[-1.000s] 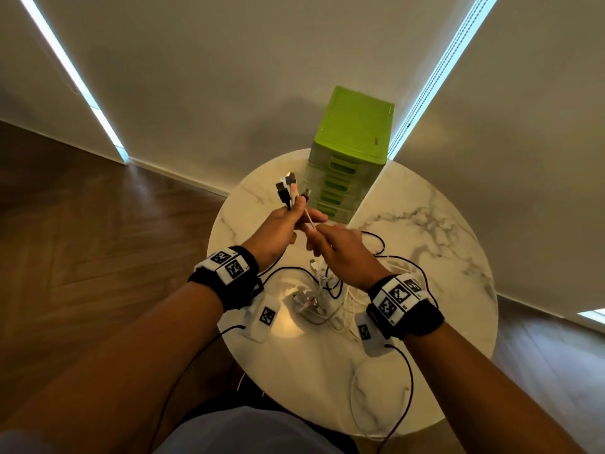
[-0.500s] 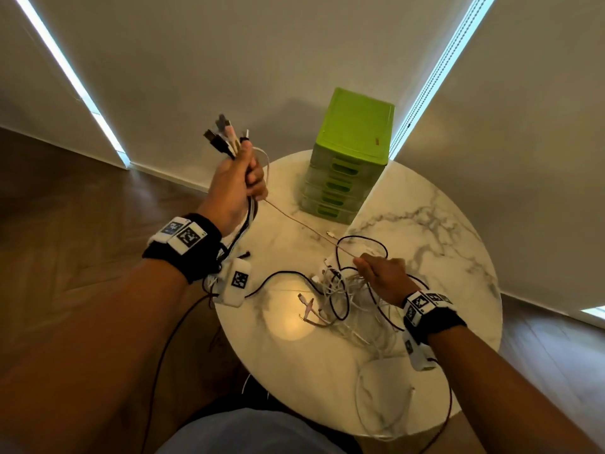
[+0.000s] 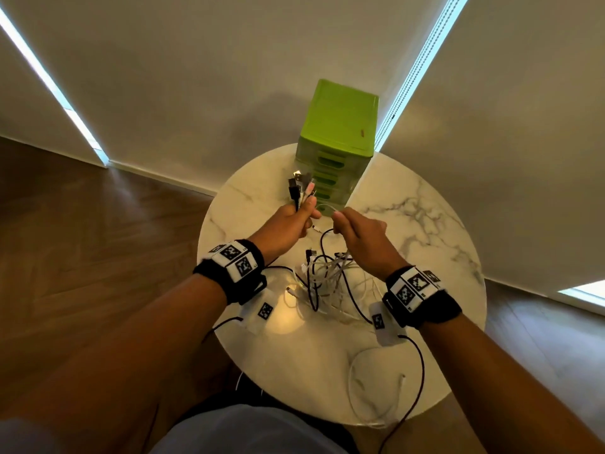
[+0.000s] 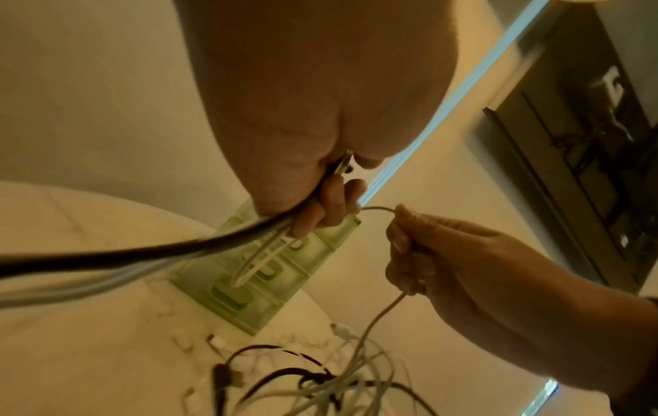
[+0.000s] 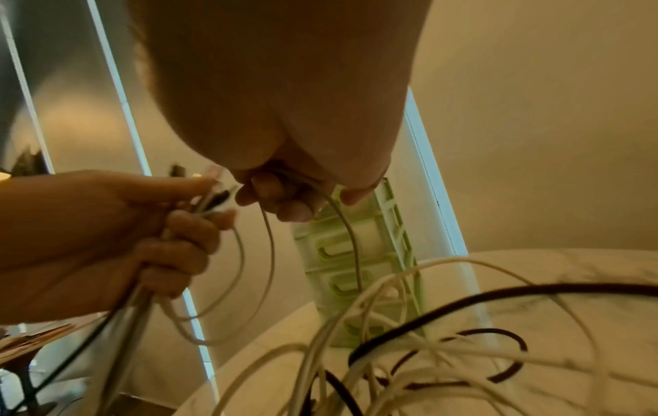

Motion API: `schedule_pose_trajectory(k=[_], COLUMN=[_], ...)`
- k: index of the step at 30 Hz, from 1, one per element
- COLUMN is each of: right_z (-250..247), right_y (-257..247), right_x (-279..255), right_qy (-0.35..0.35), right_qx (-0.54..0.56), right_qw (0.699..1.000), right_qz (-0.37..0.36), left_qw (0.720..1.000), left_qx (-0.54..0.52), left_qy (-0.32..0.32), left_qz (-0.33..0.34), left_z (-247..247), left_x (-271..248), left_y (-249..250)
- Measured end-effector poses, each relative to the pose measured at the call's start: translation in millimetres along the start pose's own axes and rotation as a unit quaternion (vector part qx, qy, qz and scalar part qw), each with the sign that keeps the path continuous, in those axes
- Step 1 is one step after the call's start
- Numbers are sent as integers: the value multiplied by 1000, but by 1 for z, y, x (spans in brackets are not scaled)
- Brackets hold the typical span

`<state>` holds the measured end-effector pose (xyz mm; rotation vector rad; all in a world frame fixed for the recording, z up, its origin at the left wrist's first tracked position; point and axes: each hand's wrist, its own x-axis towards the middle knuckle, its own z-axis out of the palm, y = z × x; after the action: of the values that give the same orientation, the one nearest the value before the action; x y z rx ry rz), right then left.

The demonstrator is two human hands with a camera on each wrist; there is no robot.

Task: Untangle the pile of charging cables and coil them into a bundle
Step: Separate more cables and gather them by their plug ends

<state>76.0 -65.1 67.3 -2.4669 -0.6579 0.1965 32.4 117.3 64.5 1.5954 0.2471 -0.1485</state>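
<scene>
My left hand [image 3: 291, 224] grips a bunch of cable ends [image 3: 299, 188], black and white, with the plugs sticking up above the fist; the same hand [image 4: 320, 202] shows in the left wrist view. Just to its right, my right hand [image 3: 357, 234] pinches a thin white cable [image 3: 324, 208] that arcs between the two hands, also seen as the cable [image 5: 352, 239] in the right wrist view. Below the hands a tangle of white and black cables [image 3: 327, 283] lies on the round marble table [image 3: 425, 224].
A green plastic drawer unit [image 3: 337, 139] stands at the table's far edge, close behind the hands. A loose white cable loop [image 3: 370, 388] lies near the table's front edge. Wooden floor surrounds the table; walls rise behind.
My left hand has come down from high on the left, back to the table's middle. My right hand rose from the pile to meet it, pinching a white cable.
</scene>
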Motion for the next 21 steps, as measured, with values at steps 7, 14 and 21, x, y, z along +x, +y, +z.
schedule_pose_trajectory(k=[7, 14, 21], right_z=[5, 22, 14], right_y=[-8, 53, 74], right_x=[-13, -30, -23], right_qy=[-54, -120, -125], right_qx=[57, 64, 1], right_qw=[995, 991, 992], right_qz=[-67, 17, 19], left_qw=[997, 992, 976], left_qx=[-74, -114, -170], left_qy=[-13, 51, 118], left_qz=[9, 34, 67], left_z=[9, -7, -35], left_x=[9, 14, 20], left_y=[6, 17, 27])
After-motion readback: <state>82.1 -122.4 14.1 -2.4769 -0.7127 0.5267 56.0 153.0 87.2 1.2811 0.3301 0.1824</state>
